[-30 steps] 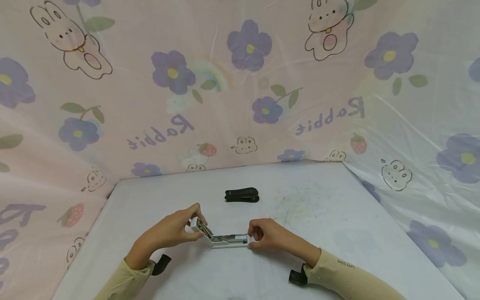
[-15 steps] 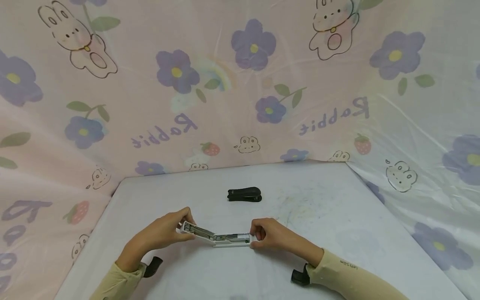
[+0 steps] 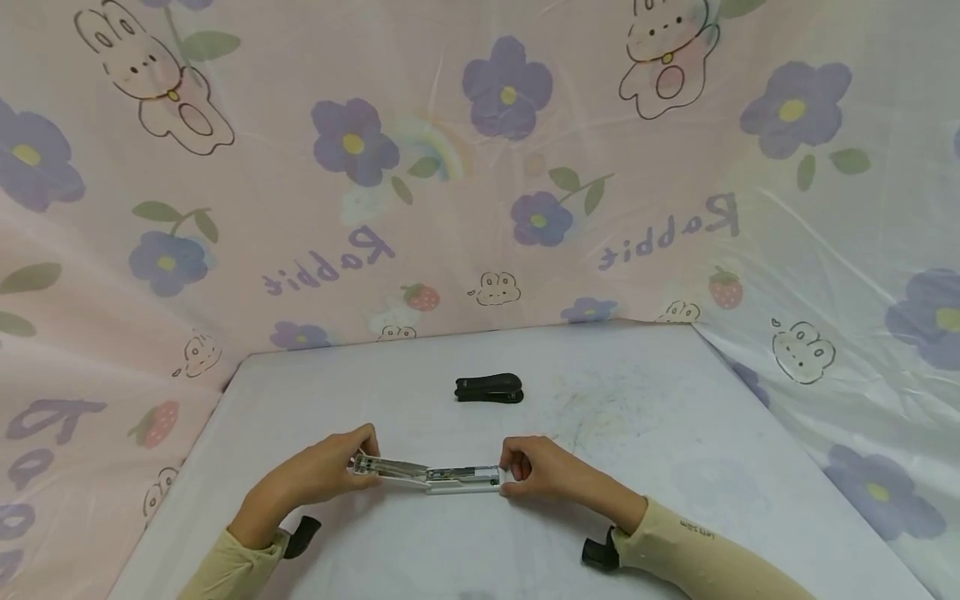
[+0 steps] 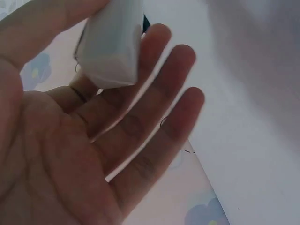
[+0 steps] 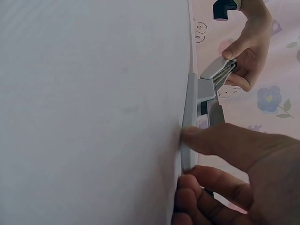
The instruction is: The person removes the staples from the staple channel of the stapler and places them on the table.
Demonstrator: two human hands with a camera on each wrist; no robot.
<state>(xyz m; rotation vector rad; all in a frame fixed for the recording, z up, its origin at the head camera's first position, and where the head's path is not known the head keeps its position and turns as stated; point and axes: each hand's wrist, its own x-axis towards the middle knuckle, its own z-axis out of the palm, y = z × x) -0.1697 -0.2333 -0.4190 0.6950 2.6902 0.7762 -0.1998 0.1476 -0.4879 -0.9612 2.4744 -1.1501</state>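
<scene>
A white stapler lies opened out on the table, its base flat and its top arm swung over to the left, slightly raised. My left hand pinches the end of that top arm between thumb and fingers; in the left wrist view the white end sits between thumb and index finger, the other fingers extended. At the base's right end, my right hand grips it with thumb and curled fingers. The right wrist view shows the base pinched near the table surface. Metal parts show inside the stapler.
Behind the white stapler, a black stapler lies on the white table. A patterned cloth with rabbits and flowers hangs around the table's back and sides. Black wrist devices are worn on both forearms.
My left hand has moved left and down, swinging the stapler's top arm from steeply raised to nearly flat. My right hand keeps its grip on the base.
</scene>
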